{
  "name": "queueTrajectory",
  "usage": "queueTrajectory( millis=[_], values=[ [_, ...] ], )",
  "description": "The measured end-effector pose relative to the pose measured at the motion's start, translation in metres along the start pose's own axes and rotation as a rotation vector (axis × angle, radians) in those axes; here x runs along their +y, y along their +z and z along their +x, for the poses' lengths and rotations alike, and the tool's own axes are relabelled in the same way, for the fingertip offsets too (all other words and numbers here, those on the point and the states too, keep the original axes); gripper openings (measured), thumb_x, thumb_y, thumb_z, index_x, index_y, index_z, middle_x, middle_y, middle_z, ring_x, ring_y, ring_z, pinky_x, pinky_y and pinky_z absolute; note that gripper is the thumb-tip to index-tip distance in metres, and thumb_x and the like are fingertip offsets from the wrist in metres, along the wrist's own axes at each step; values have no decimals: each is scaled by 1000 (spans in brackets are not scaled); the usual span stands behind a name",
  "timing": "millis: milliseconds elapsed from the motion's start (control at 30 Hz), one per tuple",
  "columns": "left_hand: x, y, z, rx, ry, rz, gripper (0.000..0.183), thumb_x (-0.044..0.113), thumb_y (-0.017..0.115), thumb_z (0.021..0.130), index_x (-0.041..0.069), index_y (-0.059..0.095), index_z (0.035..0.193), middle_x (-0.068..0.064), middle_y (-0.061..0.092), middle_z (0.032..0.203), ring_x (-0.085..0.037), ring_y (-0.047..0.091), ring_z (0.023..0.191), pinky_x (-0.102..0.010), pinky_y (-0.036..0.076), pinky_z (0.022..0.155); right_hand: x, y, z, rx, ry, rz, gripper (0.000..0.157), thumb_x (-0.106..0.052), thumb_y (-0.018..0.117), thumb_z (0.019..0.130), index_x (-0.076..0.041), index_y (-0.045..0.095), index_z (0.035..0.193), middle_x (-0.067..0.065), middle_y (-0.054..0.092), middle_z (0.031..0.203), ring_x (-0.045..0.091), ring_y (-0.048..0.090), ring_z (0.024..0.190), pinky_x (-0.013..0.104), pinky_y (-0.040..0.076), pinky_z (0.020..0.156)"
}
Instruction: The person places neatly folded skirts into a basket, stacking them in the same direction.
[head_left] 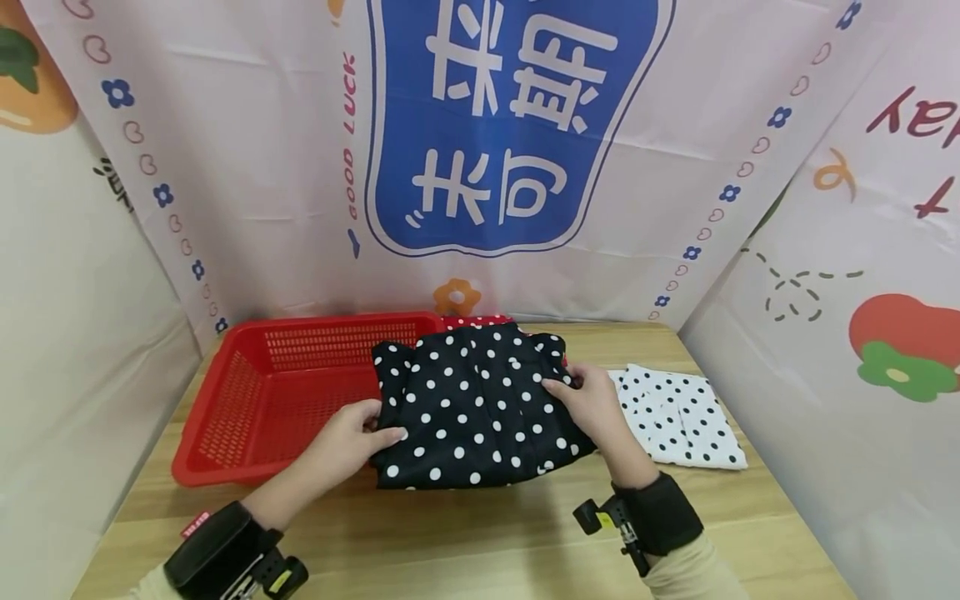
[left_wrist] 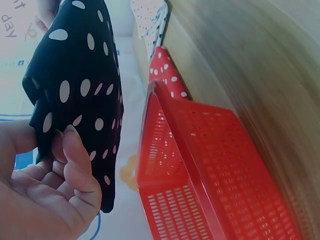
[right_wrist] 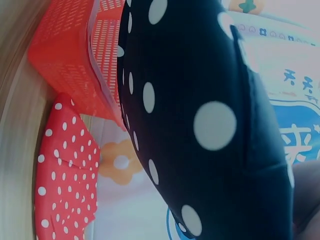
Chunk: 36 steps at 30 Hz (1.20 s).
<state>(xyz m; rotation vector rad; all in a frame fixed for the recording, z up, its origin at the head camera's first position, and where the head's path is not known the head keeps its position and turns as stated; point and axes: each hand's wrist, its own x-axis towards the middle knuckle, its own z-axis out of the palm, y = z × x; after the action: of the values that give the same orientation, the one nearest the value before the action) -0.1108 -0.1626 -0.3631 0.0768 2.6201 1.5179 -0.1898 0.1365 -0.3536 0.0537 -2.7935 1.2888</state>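
Observation:
A black cloth with white polka dots (head_left: pixel 472 408) is held up above the table, spread between both hands. My left hand (head_left: pixel 352 435) pinches its left edge between thumb and fingers, which the left wrist view also shows on the black cloth (left_wrist: pixel 80 95). At the opposite edge my right hand (head_left: pixel 592 404) grips the cloth, thumb on the near face. In the right wrist view the black cloth (right_wrist: pixel 195 125) fills the middle and hides most of that hand. Just behind the left hand stands a red plastic basket (head_left: pixel 198 425), its visible inside bare.
A folded white cloth with black dots (head_left: pixel 686 421) lies on the wooden table (head_left: pixel 450 550) at the right. A red cloth with white dots (right_wrist: pixel 67 175) lies beside the basket, mostly hidden by the black cloth in the head view. Printed fabric (head_left: pixel 285 208) walls the back and sides.

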Motion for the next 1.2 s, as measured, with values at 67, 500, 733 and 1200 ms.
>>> queueTrajectory(
  millis=[67,500,733,1200],
  values=[
    [-2,-3,0,3,-16,3,17,6,68,89,-6,62,100,-6,63,81,-18,55,73,-30,48,64,-2,3,1,-3,3,-5,21,-12,72,88,8,65,92,10,59,77,22,52,71,29,42,62],
    [-28,-32,4,37,-95,37,23,10,65,92,-8,62,105,-9,66,88,-18,58,78,-31,48,68,-21,43,20,-25,-70,7,22,-14,75,86,5,65,89,9,56,74,22,49,70,29,40,62],
    [-40,-47,3,45,-127,2,27,9,62,94,-12,59,112,-17,68,97,-19,62,81,-34,53,75,-33,60,26,-52,-58,22,21,-15,74,87,4,66,91,10,59,76,22,50,71,27,41,61],
    [-62,-82,-4,104,-234,1,31,8,58,96,-15,53,116,-23,63,105,-24,59,88,-29,49,74,-58,101,38,-168,-48,107,22,-13,67,92,6,67,102,13,64,88,22,55,77,29,49,70]
  ],
)
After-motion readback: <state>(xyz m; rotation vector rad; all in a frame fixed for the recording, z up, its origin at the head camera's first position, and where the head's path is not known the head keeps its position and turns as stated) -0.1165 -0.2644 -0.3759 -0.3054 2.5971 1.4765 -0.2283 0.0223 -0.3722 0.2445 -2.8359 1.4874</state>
